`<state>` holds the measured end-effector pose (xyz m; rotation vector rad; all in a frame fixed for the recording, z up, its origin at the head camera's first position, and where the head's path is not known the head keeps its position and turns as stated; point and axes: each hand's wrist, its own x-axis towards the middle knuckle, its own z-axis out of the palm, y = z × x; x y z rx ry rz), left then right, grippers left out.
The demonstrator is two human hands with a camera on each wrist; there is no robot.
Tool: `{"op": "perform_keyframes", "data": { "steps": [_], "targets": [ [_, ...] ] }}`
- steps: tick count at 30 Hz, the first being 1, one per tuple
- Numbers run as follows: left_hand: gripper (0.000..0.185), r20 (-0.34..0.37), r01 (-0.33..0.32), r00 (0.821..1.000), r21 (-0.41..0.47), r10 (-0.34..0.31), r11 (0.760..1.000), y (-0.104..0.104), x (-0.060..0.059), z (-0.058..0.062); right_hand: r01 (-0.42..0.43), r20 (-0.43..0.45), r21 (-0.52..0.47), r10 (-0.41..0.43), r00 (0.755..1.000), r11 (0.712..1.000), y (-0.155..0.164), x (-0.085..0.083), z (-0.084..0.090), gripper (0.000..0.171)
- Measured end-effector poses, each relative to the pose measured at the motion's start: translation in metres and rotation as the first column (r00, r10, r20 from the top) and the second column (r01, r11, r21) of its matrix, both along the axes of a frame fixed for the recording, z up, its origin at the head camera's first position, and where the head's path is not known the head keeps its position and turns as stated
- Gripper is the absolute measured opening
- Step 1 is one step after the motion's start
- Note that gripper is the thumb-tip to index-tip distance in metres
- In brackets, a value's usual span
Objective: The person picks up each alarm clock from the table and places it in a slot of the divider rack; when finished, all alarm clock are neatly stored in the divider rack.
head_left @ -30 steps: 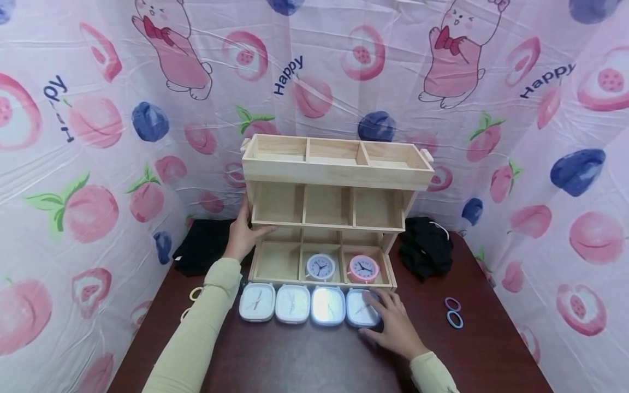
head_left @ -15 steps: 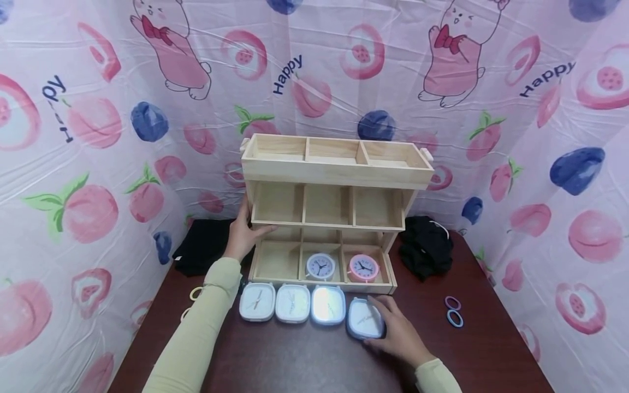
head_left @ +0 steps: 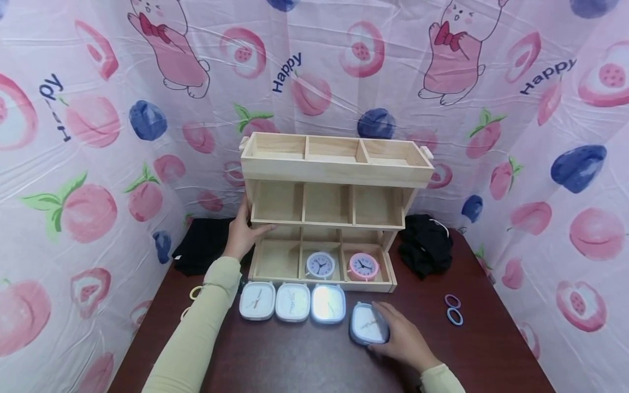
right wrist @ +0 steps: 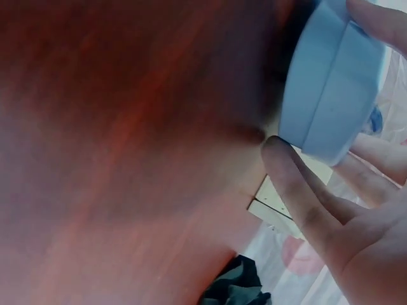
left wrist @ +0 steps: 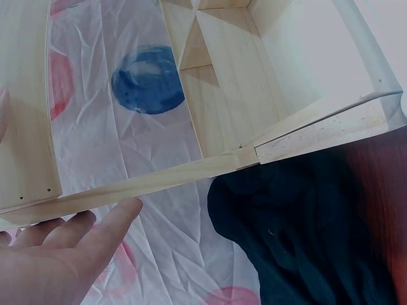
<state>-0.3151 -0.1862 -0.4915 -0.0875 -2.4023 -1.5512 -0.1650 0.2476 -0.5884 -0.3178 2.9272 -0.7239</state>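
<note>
My left hand holds the left side of a three-tier wooden storage box, thumb across the middle tray's front corner. In the left wrist view its fingers lie along a wooden side strut. My right hand grips a light-blue square alarm clock between thumb and fingers, right of the row. The right wrist view shows this clock's blue casing tilted close to the tabletop. Three similar square clocks stand side by side before the box.
In the lowest tray sit a round white clock and a pink one. Black cloth lies left and right of the box, the right bundle crumpled. Purple and blue rings lie at right; yellow rings at left.
My right hand has taken hold of the rightmost square clock and drawn it away from the row, toward me and slightly right, turning it a little. The left hand stays on the box.
</note>
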Motion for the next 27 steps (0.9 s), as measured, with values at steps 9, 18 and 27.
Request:
{"op": "perform_keyframes", "data": {
  "steps": [9, 18, 27],
  "targets": [
    [0.124, 0.004, 0.002, 1.0, 0.006, -0.003, 1.0, 0.0, -0.001, 0.0, 0.096, -0.069, -0.078, -0.101, 0.992, 0.992, 0.002, 0.009, -0.012, 0.103],
    [0.124, 0.007, -0.001, 1.0, 0.002, 0.001, 1.0, 0.001, -0.001, 0.0, 0.098, -0.35, -0.21, -0.169, 0.922, 0.973, -0.006, 0.006, -0.012, 0.101],
    [0.123, -0.001, 0.005, 1.0, -0.008, -0.005, 1.0, 0.0, 0.0, 0.002, -0.047, -0.468, -0.296, -0.102, 0.878, 0.954, -0.041, -0.022, 0.009, 0.097]
  ]
}}
